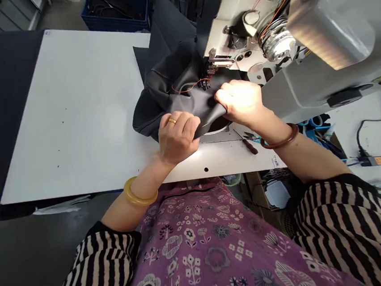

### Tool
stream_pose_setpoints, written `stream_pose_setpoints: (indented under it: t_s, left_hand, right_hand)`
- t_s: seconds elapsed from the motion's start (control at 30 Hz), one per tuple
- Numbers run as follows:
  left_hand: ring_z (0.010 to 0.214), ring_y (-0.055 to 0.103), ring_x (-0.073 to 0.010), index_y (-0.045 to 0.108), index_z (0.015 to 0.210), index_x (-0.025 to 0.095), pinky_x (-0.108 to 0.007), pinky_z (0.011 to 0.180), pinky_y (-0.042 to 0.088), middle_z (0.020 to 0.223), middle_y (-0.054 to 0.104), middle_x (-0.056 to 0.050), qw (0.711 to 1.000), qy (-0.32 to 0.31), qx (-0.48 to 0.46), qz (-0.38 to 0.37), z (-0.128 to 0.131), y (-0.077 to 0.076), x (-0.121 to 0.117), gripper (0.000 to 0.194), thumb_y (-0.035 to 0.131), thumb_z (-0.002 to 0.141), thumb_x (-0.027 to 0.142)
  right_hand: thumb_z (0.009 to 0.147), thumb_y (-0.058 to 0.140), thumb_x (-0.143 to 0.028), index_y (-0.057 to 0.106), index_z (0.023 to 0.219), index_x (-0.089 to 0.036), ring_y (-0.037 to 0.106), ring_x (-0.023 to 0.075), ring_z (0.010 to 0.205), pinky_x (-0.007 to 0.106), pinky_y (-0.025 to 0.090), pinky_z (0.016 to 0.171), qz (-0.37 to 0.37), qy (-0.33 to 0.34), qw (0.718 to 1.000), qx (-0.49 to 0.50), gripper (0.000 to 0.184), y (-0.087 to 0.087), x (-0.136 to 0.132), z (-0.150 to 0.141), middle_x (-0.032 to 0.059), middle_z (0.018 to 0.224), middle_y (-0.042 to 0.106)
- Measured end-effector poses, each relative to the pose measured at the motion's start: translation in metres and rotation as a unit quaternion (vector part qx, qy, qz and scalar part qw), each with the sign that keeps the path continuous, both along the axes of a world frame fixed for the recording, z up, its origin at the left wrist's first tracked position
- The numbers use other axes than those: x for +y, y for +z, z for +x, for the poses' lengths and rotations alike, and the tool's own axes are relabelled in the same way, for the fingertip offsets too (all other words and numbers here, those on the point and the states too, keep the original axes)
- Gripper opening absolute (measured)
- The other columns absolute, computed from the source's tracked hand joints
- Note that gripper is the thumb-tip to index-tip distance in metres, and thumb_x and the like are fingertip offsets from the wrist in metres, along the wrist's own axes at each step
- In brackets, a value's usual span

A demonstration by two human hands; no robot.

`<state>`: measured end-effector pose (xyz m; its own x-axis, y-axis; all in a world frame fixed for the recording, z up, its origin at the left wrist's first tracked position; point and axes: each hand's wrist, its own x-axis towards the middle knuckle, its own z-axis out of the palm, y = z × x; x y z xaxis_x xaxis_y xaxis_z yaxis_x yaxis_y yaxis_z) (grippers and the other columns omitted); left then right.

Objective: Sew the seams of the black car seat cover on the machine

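Note:
A large piece of dark grey, leather-like material [165, 89] lies bunched on the white table, partly under the needle and presser foot [205, 83] of a sewing machine [220, 36]. My left hand [178, 137] is closed on its near edge, left of the needle. On the other side, my right hand [240, 100] grips the same edge close to the presser foot, under the bright lamp light. The edge is stretched between both hands. A loose orange thread [188, 90] curves over the material toward the needle. My fingertips are hidden in the folds.
A brown-handled screwdriver [249, 146] and blue-handled snips [254, 138] lie by my right forearm. The white table [83, 113] extends left to dark material [1, 103]. Behind it stands a blue crate [118, 26]. Cables [370, 121] and a tool box [324, 134] are at right.

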<state>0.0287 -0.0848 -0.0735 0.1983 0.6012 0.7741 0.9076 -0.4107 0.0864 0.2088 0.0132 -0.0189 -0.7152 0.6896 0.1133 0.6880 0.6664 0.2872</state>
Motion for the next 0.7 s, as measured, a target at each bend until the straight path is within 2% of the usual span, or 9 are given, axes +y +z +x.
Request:
stream_pose_setpoints:
  t_s: [0.1,0.17,0.27,0.37,0.43,0.5,0.57,0.63,0.7]
  left_hand:
    - [0.120,0.060,-0.0268,0.058,0.115,0.022,-0.047,0.102,0.043,0.120,0.068,-0.011,0.996,0.047,-0.045,-0.063,0.001,0.002,0.002,0.038,0.049,0.081,0.008]
    - [0.127,0.056,-0.0271,0.058,0.119,0.023,-0.051,0.109,0.038,0.127,0.065,-0.012,0.991,0.063,-0.070,-0.095,0.000,0.004,0.006,0.039,0.046,0.085,0.007]
    - [0.113,0.064,-0.0263,0.063,0.092,0.021,-0.049,0.102,0.043,0.110,0.071,-0.010,0.985,0.062,-0.063,-0.151,-0.007,0.007,0.016,0.025,0.043,0.088,0.009]
    - [0.094,0.066,-0.0237,0.055,0.070,0.021,-0.043,0.093,0.046,0.084,0.068,-0.005,0.982,0.033,-0.026,-0.185,-0.014,0.011,0.029,0.022,0.043,0.084,0.008]
    - [0.088,0.065,-0.0230,0.051,0.069,0.021,-0.043,0.094,0.045,0.076,0.064,-0.004,0.983,0.012,-0.007,-0.185,-0.017,0.015,0.037,0.018,0.045,0.079,0.007]
    - [0.081,0.063,-0.0224,0.051,0.073,0.021,-0.045,0.096,0.043,0.072,0.060,-0.003,0.984,0.003,0.010,-0.178,-0.019,0.018,0.043,0.015,0.047,0.074,0.006]
    - [0.071,0.060,-0.0207,0.052,0.078,0.020,-0.045,0.090,0.044,0.070,0.057,-0.002,0.985,0.009,0.026,-0.167,-0.023,0.019,0.047,0.016,0.050,0.070,0.007]
    - [0.061,0.055,-0.0179,0.055,0.081,0.020,-0.043,0.081,0.044,0.071,0.057,-0.003,0.989,0.025,0.033,-0.142,-0.029,0.018,0.049,0.017,0.051,0.068,0.008]
    - [0.057,0.052,-0.0165,0.057,0.078,0.019,-0.041,0.073,0.043,0.070,0.057,-0.003,0.993,0.039,0.045,-0.105,-0.035,0.016,0.050,0.015,0.051,0.068,0.009]
  right_hand:
    - [0.079,0.047,-0.020,0.062,0.085,-0.019,0.056,0.0221,0.074,0.033,0.031,0.060,-0.004,0.016,0.999,-0.035,0.017,0.007,-0.014,0.003,0.0095,0.075,0.063]
    - [0.070,0.052,-0.020,0.061,0.083,-0.018,0.056,0.0217,0.074,0.032,0.028,0.058,-0.022,0.037,0.998,-0.039,0.015,0.009,-0.025,0.007,0.0084,0.074,0.062]
    - [0.062,0.056,-0.018,0.059,0.085,-0.018,0.057,0.0219,0.078,0.030,0.029,0.058,-0.084,0.028,0.996,-0.021,0.023,0.008,-0.032,0.009,0.0073,0.078,0.062]
    - [0.061,0.063,-0.021,0.057,0.096,-0.016,0.059,0.0244,0.084,0.030,0.035,0.062,-0.140,-0.008,0.990,0.017,0.036,0.006,-0.028,0.006,0.0090,0.088,0.064]
    - [0.066,0.064,-0.026,0.057,0.104,-0.016,0.059,0.0264,0.086,0.033,0.038,0.068,-0.136,-0.051,0.988,0.047,0.039,0.003,-0.021,0.003,0.0101,0.089,0.064]
    - [0.075,0.058,-0.026,0.058,0.107,-0.016,0.059,0.0274,0.086,0.036,0.039,0.071,-0.113,-0.099,0.987,0.060,0.033,0.002,-0.013,-0.001,0.0106,0.086,0.064]
    - [0.082,0.050,-0.022,0.061,0.103,-0.016,0.060,0.0276,0.087,0.038,0.039,0.072,-0.100,-0.121,0.986,0.051,0.025,0.004,-0.008,-0.005,0.0115,0.085,0.064]
    - [0.088,0.040,-0.020,0.063,0.092,-0.016,0.059,0.0279,0.093,0.040,0.039,0.075,-0.097,-0.109,0.989,0.034,0.024,0.009,-0.004,-0.009,0.0127,0.087,0.064]
    - [0.092,0.034,-0.018,0.060,0.077,-0.017,0.058,0.0277,0.099,0.041,0.040,0.079,-0.094,-0.069,0.992,0.050,0.030,0.015,-0.002,-0.011,0.0132,0.089,0.064]
